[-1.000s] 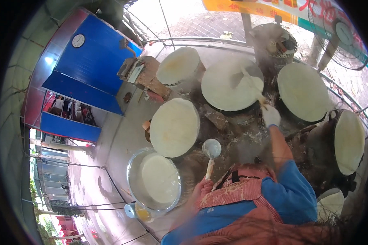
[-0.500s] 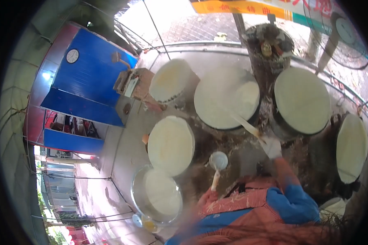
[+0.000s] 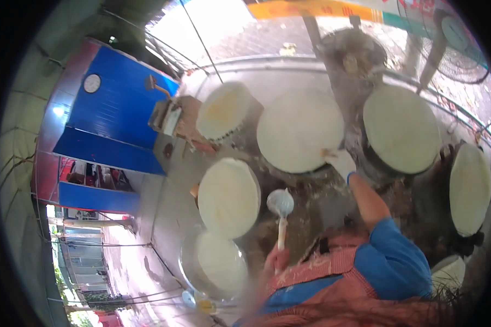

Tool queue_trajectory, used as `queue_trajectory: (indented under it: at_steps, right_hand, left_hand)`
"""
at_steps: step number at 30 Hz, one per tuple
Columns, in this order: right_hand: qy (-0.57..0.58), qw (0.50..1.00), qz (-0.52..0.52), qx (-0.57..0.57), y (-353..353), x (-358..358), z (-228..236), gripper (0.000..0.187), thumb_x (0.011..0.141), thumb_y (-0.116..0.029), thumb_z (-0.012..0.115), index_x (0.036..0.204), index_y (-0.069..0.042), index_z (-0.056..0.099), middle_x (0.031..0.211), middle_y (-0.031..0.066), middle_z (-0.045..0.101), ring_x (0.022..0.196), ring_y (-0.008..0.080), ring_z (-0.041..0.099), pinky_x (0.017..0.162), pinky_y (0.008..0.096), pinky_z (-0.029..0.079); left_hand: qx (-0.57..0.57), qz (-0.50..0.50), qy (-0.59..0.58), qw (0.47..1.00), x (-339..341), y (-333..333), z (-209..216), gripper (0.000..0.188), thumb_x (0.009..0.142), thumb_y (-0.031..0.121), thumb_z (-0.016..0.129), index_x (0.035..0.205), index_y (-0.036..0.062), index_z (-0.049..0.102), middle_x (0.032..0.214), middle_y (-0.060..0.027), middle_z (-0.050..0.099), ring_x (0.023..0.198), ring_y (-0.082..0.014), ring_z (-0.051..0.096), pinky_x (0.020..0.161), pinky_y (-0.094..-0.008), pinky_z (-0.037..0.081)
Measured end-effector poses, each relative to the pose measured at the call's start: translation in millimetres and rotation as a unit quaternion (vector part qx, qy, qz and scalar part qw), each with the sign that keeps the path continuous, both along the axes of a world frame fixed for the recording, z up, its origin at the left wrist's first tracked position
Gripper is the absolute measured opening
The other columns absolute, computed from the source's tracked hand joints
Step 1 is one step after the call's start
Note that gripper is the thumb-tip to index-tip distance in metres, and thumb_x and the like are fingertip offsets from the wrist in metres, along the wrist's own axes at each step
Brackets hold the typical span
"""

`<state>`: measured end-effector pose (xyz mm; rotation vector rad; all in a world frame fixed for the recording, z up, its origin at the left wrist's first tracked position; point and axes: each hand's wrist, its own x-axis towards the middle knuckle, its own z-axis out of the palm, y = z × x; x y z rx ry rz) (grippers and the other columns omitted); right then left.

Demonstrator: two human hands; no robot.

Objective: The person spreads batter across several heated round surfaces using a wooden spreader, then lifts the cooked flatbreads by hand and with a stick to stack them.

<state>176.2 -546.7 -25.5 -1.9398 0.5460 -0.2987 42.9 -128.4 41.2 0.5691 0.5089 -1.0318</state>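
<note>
My left hand (image 3: 275, 259) is closed around the handle of a ladle (image 3: 281, 203), whose round, whitish bowl hangs over the dark ground in front of me. Wearing a white glove, my right hand (image 3: 342, 163) is at the near right edge of a big round griddle (image 3: 297, 131) covered with a pale layer. Its fingers are closed on a long spatula, of which only a brownish end (image 3: 325, 153) shows clearly; the blade blends into the pale, hazy surface. Another pale-covered griddle (image 3: 229, 199) stands to the left of the ladle.
More pale-covered round griddles stand at the far left (image 3: 226, 111), right (image 3: 401, 131) and far right (image 3: 469, 191). A clear-rimmed basin (image 3: 185, 264) sits at the near left. Behind are a drum-like stove (image 3: 354, 52) and a standing fan (image 3: 458, 60).
My right hand has moved up and left to the middle griddle's edge with the spatula. The ladle and my left hand have shifted slightly forward and left.
</note>
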Motion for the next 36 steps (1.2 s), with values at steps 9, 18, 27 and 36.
queue_trajectory:
  at_steps: [9,18,27,36]
  right_hand:
    - [-0.03,0.957,-0.118,0.262,36,-51,-69,0.031,0.078,-0.024,0.063,0.098,-0.001,0.067,0.092,0.0146,0.067,0.088,0.0203,0.063,0.079,0.0323,0.047]
    - [0.066,0.973,-0.181,-0.127,-80,3,6,0.03,0.085,-0.033,0.053,0.098,-0.009,0.066,0.085,0.017,0.066,0.083,0.0326,0.063,0.073,0.0414,0.048]
    - [0.177,0.93,-0.023,-0.321,-79,-36,11,0.028,0.088,-0.037,0.044,0.091,-0.016,0.063,0.078,0.0137,0.064,0.072,0.0335,0.062,0.065,0.0469,0.049]
    - [0.25,0.885,0.003,-0.393,-31,-93,12,0.028,0.089,-0.035,0.043,0.103,-0.019,0.061,0.077,0.0126,0.064,0.071,0.0305,0.064,0.066,0.0434,0.05]
  left_hand:
    - [-0.183,-0.013,0.257,0.949,15,20,-11,0.027,0.094,0.02,0.046,0.07,0.011,0.037,0.053,0.0025,0.033,0.039,-0.0065,0.032,0.033,-0.021,0.029]
    - [0.038,-0.1,-0.131,0.986,42,32,-13,0.047,0.086,0.009,0.053,0.126,0.0244,0.034,0.062,-0.001,0.039,0.04,-0.0094,0.034,0.032,-0.0224,0.028]
    - [0.107,-0.001,-0.069,0.992,161,-82,5,0.021,0.089,0.008,0.049,0.102,0.0202,0.037,0.06,0.003,0.036,0.039,-0.0052,0.032,0.029,-0.0178,0.025]
    - [0.209,0.074,-0.236,0.946,212,-193,8,0.028,0.083,0.003,0.051,0.103,0.016,0.036,0.058,0.0016,0.035,0.041,-0.0087,0.034,0.033,-0.0228,0.029]
